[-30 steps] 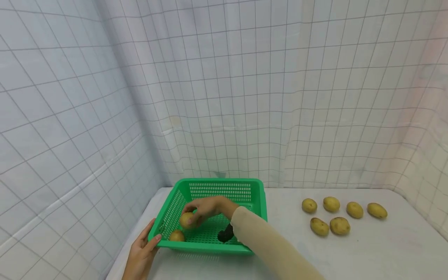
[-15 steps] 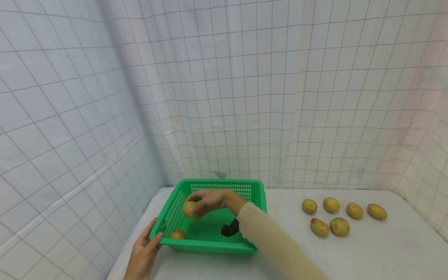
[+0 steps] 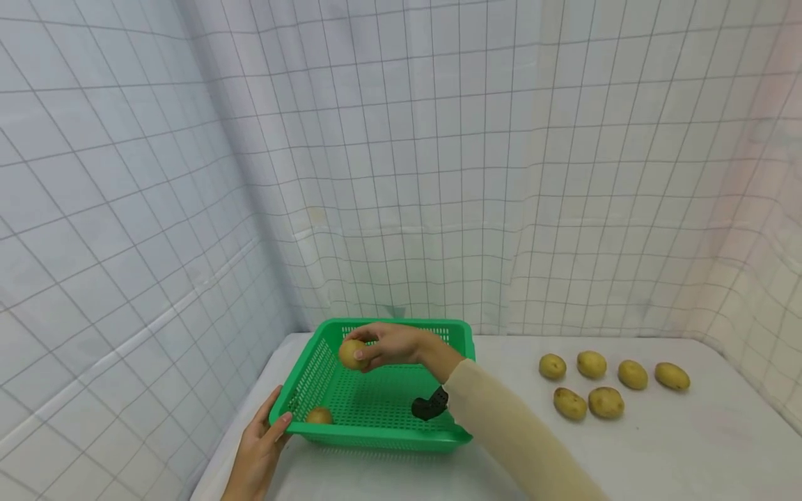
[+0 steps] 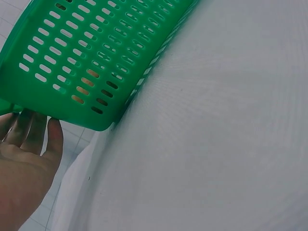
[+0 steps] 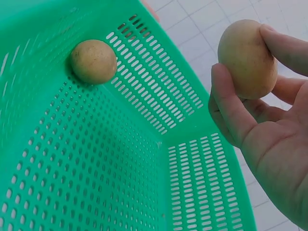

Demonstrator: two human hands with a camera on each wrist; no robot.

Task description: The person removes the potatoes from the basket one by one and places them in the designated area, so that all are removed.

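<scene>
A green plastic basket (image 3: 376, 429) with slotted walls stands on the white table. At its near left corner my left hand (image 3: 257, 442) grips the rim, thumb on top and the other fingers on the outside. My right hand (image 3: 397, 344) holds a potato (image 3: 352, 355) above the basket, pinched between thumb and fingers. In the right wrist view this potato (image 5: 246, 58) is pale brown and smooth. Another potato (image 3: 319, 416) lies inside the basket, in the near left corner. Part of the basket's right side is hidden by my right forearm.
Several potatoes (image 3: 606, 403) lie in two loose rows on the table (image 3: 677, 452), right of the basket. A black device (image 3: 429, 405) shows beside my right sleeve (image 3: 501, 417). White grid-patterned sheets (image 3: 407, 174) stand behind and to the left.
My right hand has lifted the potato up from the basket's floor and moved slightly right and away. My left hand has stayed on the basket's rim.
</scene>
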